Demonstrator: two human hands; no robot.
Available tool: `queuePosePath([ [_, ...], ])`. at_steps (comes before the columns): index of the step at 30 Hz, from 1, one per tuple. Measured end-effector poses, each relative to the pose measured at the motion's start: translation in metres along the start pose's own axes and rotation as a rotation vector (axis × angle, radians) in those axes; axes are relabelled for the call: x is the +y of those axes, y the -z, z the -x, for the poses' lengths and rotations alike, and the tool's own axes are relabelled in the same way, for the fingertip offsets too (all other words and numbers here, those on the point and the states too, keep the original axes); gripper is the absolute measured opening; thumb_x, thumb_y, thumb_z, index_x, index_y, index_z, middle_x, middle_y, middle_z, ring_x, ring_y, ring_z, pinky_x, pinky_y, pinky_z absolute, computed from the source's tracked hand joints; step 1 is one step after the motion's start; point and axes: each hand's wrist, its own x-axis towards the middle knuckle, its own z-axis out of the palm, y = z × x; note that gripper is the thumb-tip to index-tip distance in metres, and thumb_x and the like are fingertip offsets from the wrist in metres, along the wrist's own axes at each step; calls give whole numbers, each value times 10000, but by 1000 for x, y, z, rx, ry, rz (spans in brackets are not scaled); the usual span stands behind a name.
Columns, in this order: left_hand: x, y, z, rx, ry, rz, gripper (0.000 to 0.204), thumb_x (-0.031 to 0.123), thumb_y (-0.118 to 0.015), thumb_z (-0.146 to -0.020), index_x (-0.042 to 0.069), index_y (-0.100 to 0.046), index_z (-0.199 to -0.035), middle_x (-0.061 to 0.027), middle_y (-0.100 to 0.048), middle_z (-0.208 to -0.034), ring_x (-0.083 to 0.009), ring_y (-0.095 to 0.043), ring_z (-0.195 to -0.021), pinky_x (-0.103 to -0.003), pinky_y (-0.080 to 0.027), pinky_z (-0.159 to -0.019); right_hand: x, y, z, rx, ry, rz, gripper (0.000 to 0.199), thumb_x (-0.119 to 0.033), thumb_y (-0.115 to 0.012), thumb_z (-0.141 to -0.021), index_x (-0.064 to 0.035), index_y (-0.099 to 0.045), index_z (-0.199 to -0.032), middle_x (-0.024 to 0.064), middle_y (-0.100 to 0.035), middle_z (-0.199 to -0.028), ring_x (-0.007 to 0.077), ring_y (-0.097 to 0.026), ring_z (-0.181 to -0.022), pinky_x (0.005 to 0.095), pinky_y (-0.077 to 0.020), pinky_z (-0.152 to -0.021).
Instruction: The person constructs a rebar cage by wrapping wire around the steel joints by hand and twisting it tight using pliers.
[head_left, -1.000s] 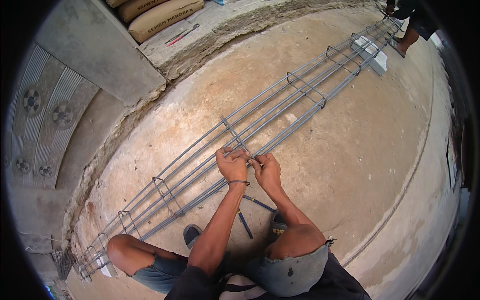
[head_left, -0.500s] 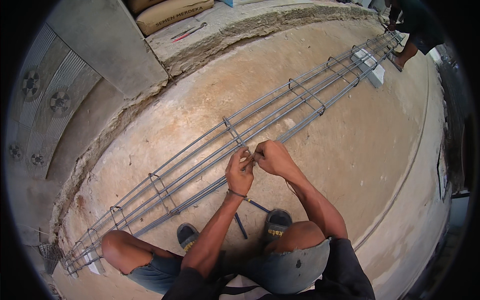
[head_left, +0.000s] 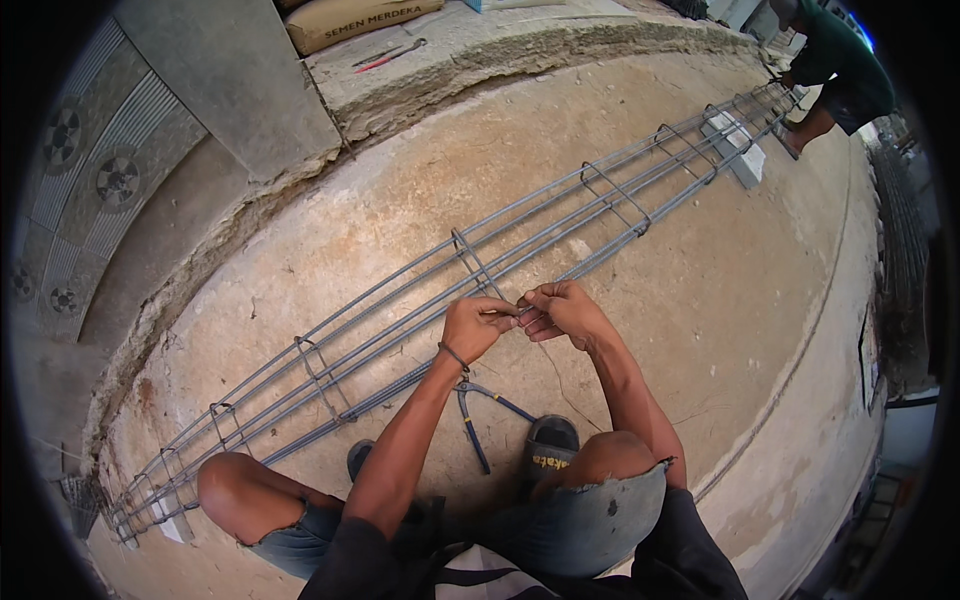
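A long rebar cage (head_left: 400,330) of steel bars and square stirrups crosses the ground diagonally in front of me. At its near side, by a stirrup (head_left: 470,262), my left hand (head_left: 478,325) is closed, thumb and finger pinching a thin tie wire. Close against it, my right hand (head_left: 565,312) is pinched on the wire too, its other fingers curled. A loose length of the thin wire (head_left: 568,385) trails down from the hands toward my right knee. The fingertips hide the exact spot where wire and bar meet.
Pincers (head_left: 470,420) with dark blue handles lie between my feet. Pale blocks (head_left: 735,150) support the cage's far end, where another person (head_left: 840,70) bends over it. A raised concrete ledge (head_left: 450,75) holds cement bags (head_left: 365,22) and a red-handled tool (head_left: 390,57).
Both hands have shifted slightly, the right one turning so its fingers show. The trailing wire and the pincers' head now show more plainly. The other person appears more fully as the view shifts.
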Motion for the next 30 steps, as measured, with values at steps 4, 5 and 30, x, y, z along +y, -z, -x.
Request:
queuePosePath([
  [4,7,0,2,77,18,-28,121,1,-709,-839,-41,-703,-953,-105,-716,-883,-120,-673,-796,-247,-560,-711,-1,-7,3,58,-8,-216,163,-94,-604,-926,62,-640,-951,138,-683,-805,189,-680,-662,312,-599,-605],
  [5,1,-2,-2,126,-2,21,102,-1,-699,-847,-42,-690,-940,-100,-708,-863,-121,-665,-767,-250,-560,-696,2,-7,2,61,-5,-216,163,-94,-604,-926,62,-640,-951,138,-683,-805,189,-680,-662,312,-599,-605],
  [30,-37,-45,23,491,-818,-892,96,-45,-669,-734,15,-608,-777,-104,-492,-698,-268,-579,-664,-398,-486,-588,-4,-24,-36,16,515,1174,300,-256,-704,-837,41,-687,-797,191,-645,-667,309,-647,-629,400,-514,-620],
])
